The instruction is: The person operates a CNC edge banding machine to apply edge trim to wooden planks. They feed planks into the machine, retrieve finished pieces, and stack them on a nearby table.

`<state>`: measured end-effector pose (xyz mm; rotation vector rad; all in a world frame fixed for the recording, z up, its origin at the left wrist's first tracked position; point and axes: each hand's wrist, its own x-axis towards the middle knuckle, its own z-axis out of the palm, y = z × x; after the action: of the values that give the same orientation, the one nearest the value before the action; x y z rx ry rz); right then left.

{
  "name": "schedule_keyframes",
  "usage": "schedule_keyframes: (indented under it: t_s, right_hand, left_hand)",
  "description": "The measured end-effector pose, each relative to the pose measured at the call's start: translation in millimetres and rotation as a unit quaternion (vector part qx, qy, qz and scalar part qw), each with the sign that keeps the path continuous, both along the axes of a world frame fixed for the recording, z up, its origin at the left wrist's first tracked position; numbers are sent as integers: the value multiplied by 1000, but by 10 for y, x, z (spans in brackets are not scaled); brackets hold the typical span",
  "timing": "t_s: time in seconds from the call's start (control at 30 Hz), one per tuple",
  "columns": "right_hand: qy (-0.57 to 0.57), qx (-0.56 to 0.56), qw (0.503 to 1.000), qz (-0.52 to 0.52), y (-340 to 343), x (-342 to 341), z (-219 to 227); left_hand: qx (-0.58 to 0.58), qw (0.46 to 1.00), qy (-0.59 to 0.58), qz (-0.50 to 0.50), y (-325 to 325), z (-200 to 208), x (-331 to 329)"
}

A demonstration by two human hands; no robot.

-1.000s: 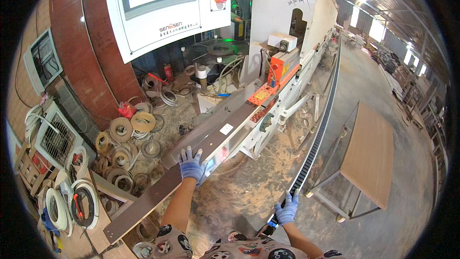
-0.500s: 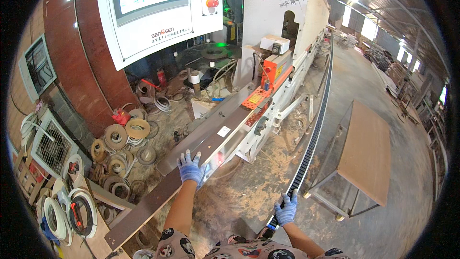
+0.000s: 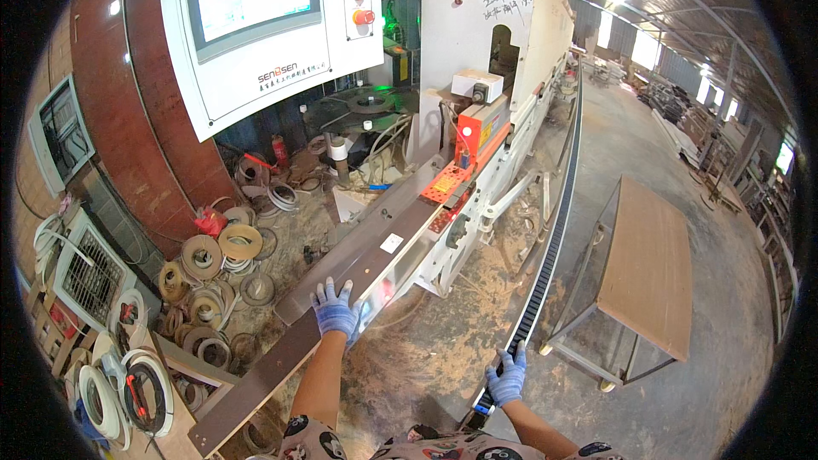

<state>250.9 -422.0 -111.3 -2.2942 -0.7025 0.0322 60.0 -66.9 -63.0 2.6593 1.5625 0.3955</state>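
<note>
Blue-and-white work gloves cover both hands. My left hand (image 3: 335, 308) lies flat with its fingers spread on a long dark brown board (image 3: 256, 385). The board slants from the lower left up to the orange guard (image 3: 484, 126) of a large white machine (image 3: 467, 21). A small white label (image 3: 391, 244) sits on its face beyond my fingers. To the right, my right hand (image 3: 507, 375) rests with fingers stretched out over a narrow roller rail (image 3: 543, 277), which runs far back beside the machine. Nothing shows in its grasp.
A control panel (image 3: 256, 43) with a screen and buttons hangs at upper left. Rolls of edge banding (image 3: 241, 242) cover the floor at left. A brown-topped table on wheels (image 3: 652, 268) stands right of the rail. Stacked boards (image 3: 673, 102) line the far right.
The whole view has shifted slightly, with the machine and panel now a little further left. Both hands keep their places on the board and the roller rail.
</note>
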Motion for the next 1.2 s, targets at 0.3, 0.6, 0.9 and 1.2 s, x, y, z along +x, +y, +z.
schedule_keyframes:
  t_s: [0.3, 0.6, 0.9, 1.2]
  right_hand:
    - [-6, 6, 1000, 1, -9, 10, -30]
    - [-9, 17, 1000, 6, -23, 24, -54]
    - [-28, -22, 999, 1, -4, -4, 29]
    - [5, 2, 1000, 7, -15, 18, -12]
  left_hand:
    - [5, 1000, -6, -4, 12, -13, 27]
    - [11, 1000, -16, -10, 5, 0, 51]
    - [6, 1000, -7, -5, 14, -1, 62]
    - [-9, 1000, -3, -3, 4, 46, 88]
